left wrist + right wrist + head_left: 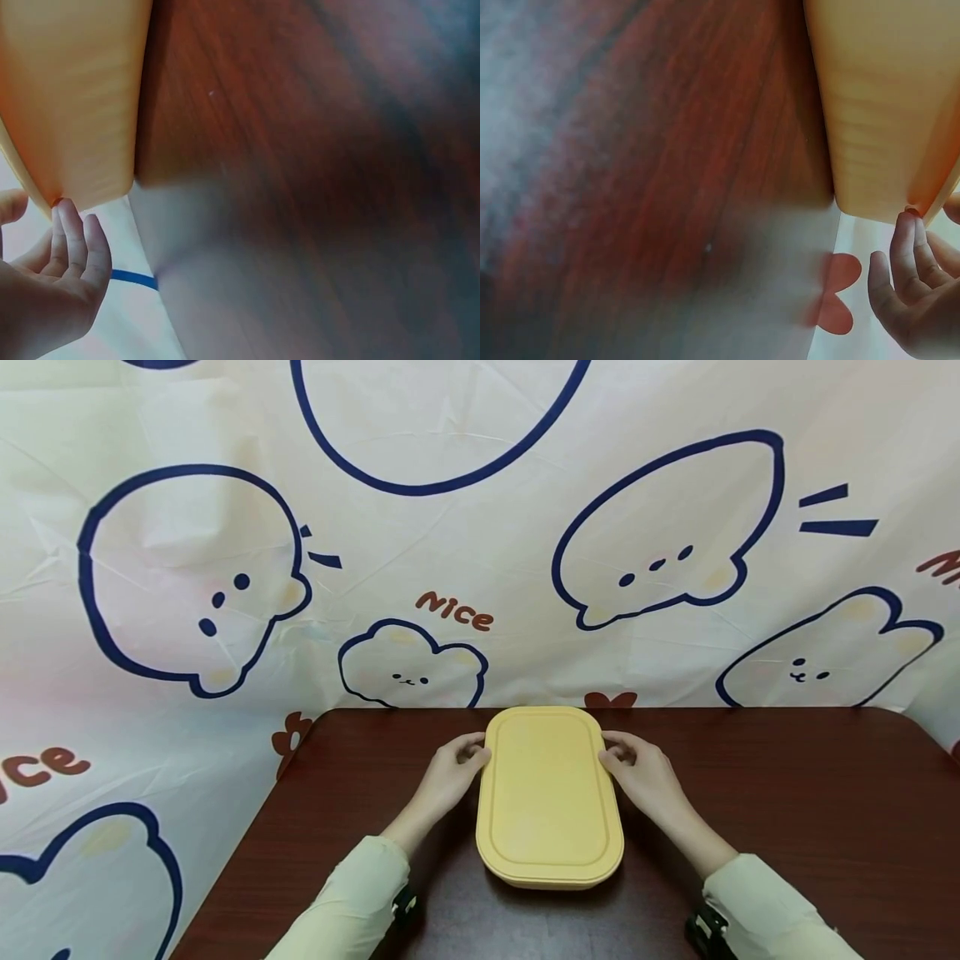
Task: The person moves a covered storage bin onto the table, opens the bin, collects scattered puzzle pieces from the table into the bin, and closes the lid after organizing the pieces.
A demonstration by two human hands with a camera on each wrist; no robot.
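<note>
A yellow rectangular box (79, 97) with rounded corners stands on the dark table, its matching yellow lid (551, 793) covering the top. At the lid's far left edge, my left hand (453, 768) pinches the rim, thumb on the outer side and fingertips (67, 206) beneath the overhang. My right hand (641, 768) grips the opposite rim the same way, its fingertips (906, 221) touching just under the lid. The lid looks seated on the box, and the inside is hidden.
The dark reddish wooden table (787, 810) extends to both sides of the box. Behind it and along the left hangs a pale cloth (525, 568) with blue cartoon outlines and red lettering. Both sleeves carry black wrist devices (708, 928).
</note>
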